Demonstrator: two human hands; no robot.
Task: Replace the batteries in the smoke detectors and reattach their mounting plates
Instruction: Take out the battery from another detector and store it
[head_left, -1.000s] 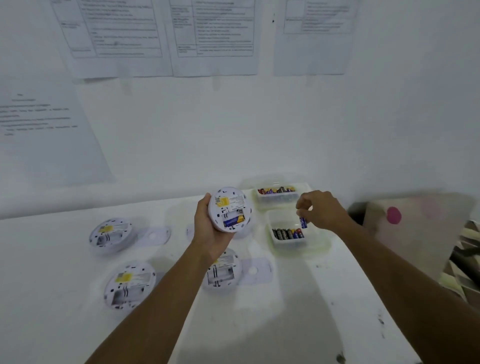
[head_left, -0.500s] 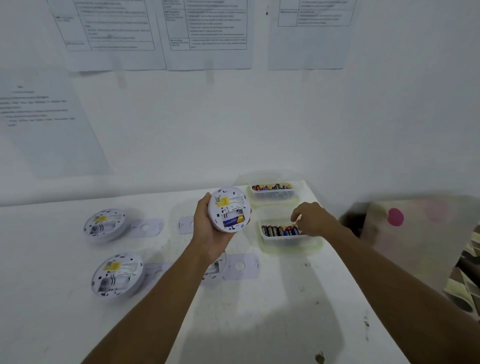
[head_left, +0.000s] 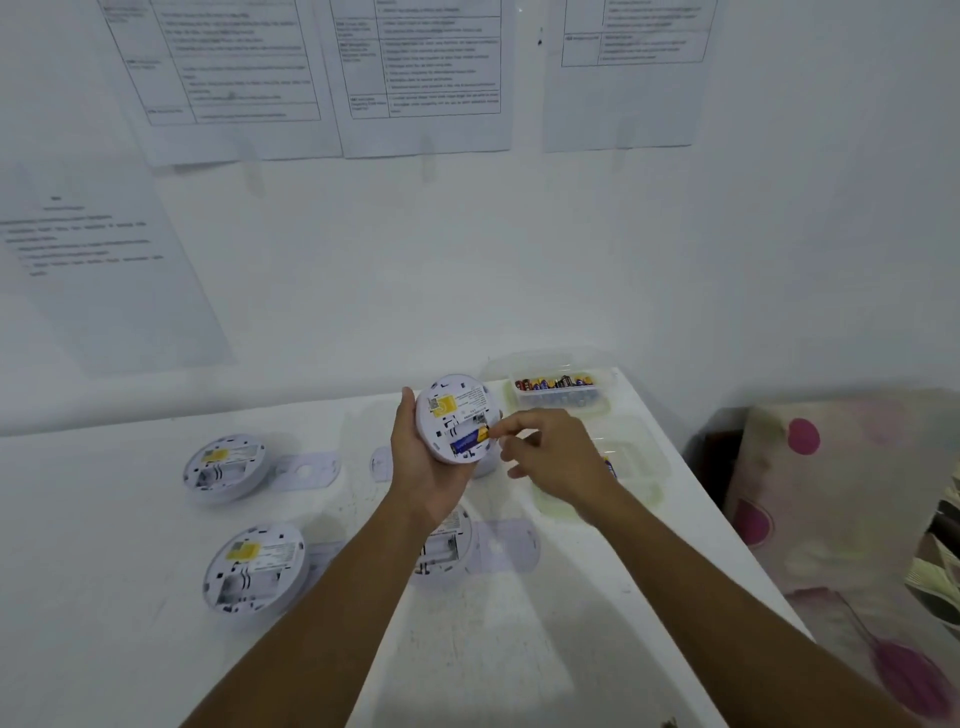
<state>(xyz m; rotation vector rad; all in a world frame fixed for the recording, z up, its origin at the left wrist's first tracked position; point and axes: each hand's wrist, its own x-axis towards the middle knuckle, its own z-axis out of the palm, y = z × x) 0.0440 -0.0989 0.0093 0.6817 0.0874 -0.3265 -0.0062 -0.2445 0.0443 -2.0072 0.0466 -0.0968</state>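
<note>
Smoke detector (head_left: 457, 415) is lying back-up, clamped in the grip of the left hand (head_left: 421, 467) above the worktop's (head_left: 104, 571) far right corner, while the right hand (head_left: 550, 457), just to its right, is pinching the gold end of the blue battery (head_left: 467, 443), whose long axis is pointing toward that hand.

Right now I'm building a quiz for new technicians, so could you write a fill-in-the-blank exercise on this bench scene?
1. The left hand holds a round white ___.
2. On the right hand, the fingers touch the blue ___ seated in it.
3. ___ more detectors lie on the table.

Missing words: smoke detector; battery; three.
</note>
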